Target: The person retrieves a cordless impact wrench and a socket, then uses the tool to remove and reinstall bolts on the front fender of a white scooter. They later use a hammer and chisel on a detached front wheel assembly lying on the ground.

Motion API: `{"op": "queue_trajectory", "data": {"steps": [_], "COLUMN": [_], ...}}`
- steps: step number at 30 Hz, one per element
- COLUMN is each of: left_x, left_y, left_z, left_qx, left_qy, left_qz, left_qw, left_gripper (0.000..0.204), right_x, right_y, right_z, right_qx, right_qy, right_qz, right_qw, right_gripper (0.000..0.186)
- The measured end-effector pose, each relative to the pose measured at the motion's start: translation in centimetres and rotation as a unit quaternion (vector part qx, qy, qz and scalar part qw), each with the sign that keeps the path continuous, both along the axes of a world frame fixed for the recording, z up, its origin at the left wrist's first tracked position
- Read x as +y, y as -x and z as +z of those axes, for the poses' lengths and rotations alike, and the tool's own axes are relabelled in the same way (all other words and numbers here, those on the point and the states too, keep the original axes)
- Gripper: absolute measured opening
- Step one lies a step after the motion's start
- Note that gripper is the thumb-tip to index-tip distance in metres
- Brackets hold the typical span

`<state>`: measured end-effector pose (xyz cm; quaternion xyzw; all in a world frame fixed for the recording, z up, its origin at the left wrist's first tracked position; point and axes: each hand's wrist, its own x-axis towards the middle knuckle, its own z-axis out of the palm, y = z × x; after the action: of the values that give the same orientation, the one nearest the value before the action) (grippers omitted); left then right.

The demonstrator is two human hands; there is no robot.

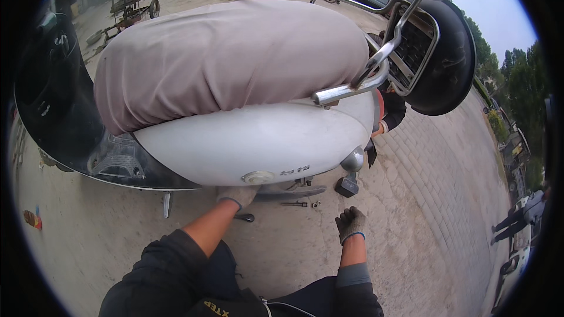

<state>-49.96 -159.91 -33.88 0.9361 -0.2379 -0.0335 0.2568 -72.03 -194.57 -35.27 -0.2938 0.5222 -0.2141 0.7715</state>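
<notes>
A scooter's white side panel stands across the view, under a wrinkled dusty-pink seat cover. My left hand, in a grey work glove, reaches under the panel's lower edge; its fingers are hidden there. Beside it a long grey part runs along the scooter's underside. Away from the scooter, my gloved right hand is curled closed above the ground, and whatever it may hold is hidden. On the ground lie a small metal tool and a black-ended tool. A black block-shaped object sits below the silver rear lamp.
A chrome rack and a black top box jut out at the rear. Behind the scooter's tail another person's hand shows. The side stand points down at left. A metal cart and more people are farther off.
</notes>
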Motion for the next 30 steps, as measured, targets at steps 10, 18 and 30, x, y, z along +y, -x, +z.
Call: {"op": "queue_trajectory", "data": {"steps": [10,18,30], "left_x": [-6.1,-10.3,-12.6], "left_y": [9.7,13.8,15.4], "left_z": [2.1,5.2,2.0], "left_qx": [0.307,0.161,0.118], "left_qy": [0.069,-0.139,-0.167], "left_qz": [0.026,-0.236,-0.511], "left_qw": [0.949,0.948,0.835], "left_gripper": [0.063,0.071,0.035], "right_x": [3.6,8.0,11.2], "right_y": [2.2,4.4,5.0], "right_z": [-0.3,0.7,2.6], "right_qx": [0.148,0.243,0.198], "right_qy": [0.124,0.449,0.622], "right_qz": [0.016,0.262,0.473], "right_qw": [0.981,0.819,0.591], "right_gripper": [0.029,0.066,0.078]}}
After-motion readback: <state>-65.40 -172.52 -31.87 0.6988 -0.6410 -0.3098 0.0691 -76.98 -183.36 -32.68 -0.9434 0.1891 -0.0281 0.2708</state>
